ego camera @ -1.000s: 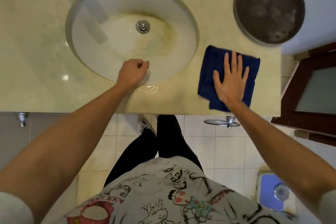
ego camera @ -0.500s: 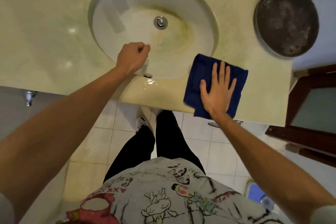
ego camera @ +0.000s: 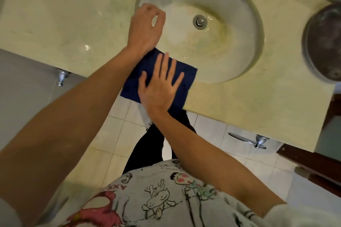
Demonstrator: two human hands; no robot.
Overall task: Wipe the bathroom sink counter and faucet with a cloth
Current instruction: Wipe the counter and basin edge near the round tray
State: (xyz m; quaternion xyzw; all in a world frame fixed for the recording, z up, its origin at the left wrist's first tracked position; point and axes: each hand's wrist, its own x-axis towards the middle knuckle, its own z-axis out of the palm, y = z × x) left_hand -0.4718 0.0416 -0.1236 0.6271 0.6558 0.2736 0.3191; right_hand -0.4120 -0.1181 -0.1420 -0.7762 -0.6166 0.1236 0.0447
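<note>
Cloth [ego camera: 182,73] slid left along counter [ego camera: 249,101] front edge, now before basin.
Right hand [ego camera: 158,86] flat, fingers spread, pressing it; left hand [ego camera: 145,26] loosely curled, empty. Keep pressure even, strokes overlapping.

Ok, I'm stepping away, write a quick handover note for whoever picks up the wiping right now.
Right hand: flat, fingers spread, pressing the blue cloth on the narrow front strip of the counter, just before the sink basin.
Left hand: loosely curled, holding nothing, over the basin's left rim.
Done: cannot tell how much of the counter has been wiped.
Left: faucet is out of view, check it; the wide counter area left of the basin; around the round metal dish at far right.
</note>
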